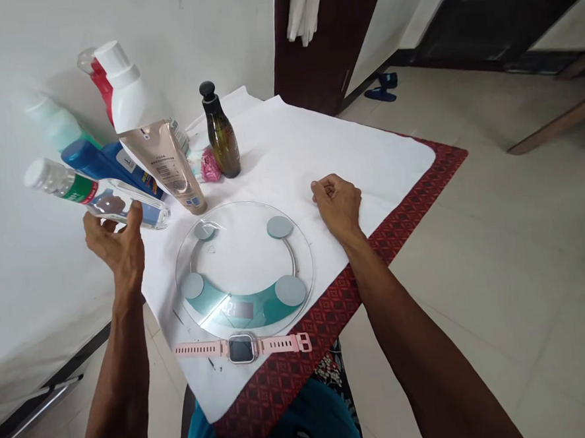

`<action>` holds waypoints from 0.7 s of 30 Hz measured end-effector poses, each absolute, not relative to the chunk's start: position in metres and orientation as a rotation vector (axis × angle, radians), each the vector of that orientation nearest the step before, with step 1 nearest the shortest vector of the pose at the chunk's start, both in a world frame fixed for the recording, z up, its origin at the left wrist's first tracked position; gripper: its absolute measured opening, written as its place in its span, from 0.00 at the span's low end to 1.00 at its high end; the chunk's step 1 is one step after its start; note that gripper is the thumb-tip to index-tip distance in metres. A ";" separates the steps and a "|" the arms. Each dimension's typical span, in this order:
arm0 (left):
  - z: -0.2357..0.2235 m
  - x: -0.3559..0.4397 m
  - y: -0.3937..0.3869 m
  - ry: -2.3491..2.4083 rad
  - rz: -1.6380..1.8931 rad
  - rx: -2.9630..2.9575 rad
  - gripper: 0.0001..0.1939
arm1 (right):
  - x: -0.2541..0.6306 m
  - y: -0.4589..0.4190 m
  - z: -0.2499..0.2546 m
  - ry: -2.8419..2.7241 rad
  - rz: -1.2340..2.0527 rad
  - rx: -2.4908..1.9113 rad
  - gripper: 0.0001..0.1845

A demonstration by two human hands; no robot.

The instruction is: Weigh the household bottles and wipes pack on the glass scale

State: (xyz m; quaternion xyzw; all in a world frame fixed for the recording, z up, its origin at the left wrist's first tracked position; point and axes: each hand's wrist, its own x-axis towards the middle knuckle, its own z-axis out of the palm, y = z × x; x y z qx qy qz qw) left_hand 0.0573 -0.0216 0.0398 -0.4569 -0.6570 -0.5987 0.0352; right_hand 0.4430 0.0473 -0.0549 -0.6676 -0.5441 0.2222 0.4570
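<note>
My left hand (118,243) grips a clear plastic bottle (97,194) with a white cap and a green and red label, holding it tilted on its side above the table's left edge. My right hand (338,199) rests as a loose fist on the white cloth (318,145), just right of a round glass weighing scale (243,268). The fist holds nothing that I can see. A pink smartwatch (241,347) lies flat in front of the scale.
Behind the scale stand a beige tube (167,164), a dark olive bottle (222,134), a blue bottle (105,164), a white bottle (126,87) and a pale green one (53,121). A red patterned mat (406,218) edges the small table. Blue slippers (382,88) lie on the tiled floor.
</note>
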 end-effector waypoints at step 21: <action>0.024 0.171 -0.084 -1.983 -1.479 -2.390 0.26 | 0.443 0.046 -0.055 -1.336 0.563 -1.611 0.12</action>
